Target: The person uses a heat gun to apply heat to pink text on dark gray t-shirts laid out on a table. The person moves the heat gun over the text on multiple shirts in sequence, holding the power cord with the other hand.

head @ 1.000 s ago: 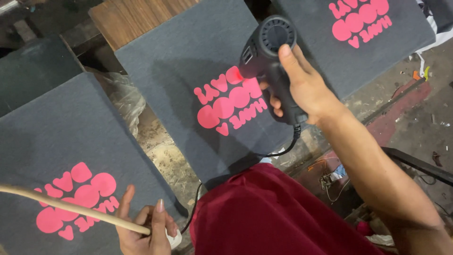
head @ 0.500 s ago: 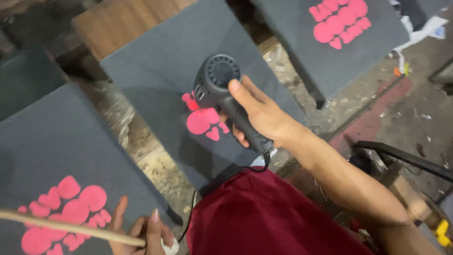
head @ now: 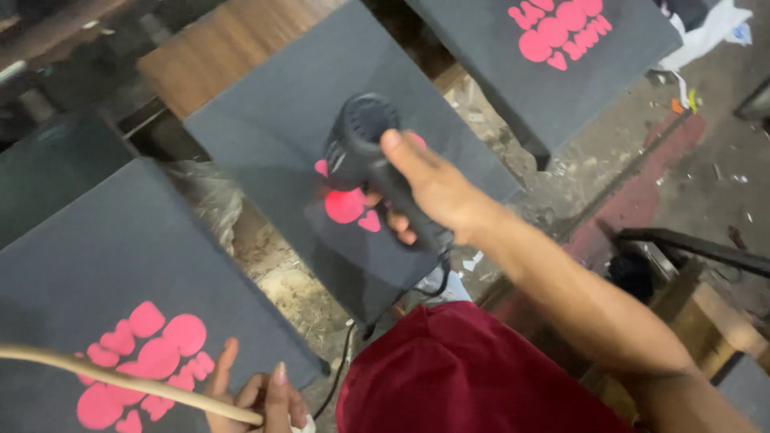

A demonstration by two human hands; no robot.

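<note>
My right hand (head: 429, 191) grips a black heat gun (head: 362, 152) and holds it over the pink print (head: 346, 205) on the middle dark grey cloth panel (head: 273, 120). The gun hides most of that print. My left hand (head: 257, 394) sits at the bottom edge and pinches a thin pale wooden stick (head: 104, 377) that runs off to the left. The stick lies across another grey panel (head: 104, 265) with a pink print (head: 140, 361).
A third grey panel with a pink print (head: 561, 32) lies at the top right. A black cord (head: 341, 377) hangs below the middle panel. Dusty, littered floor shows between the panels, and a wooden board (head: 208, 56) lies behind the middle one.
The heat gun and my right hand have shifted left and lower over the middle panel's print, now covering most of it. My left hand still holds the stick.
</note>
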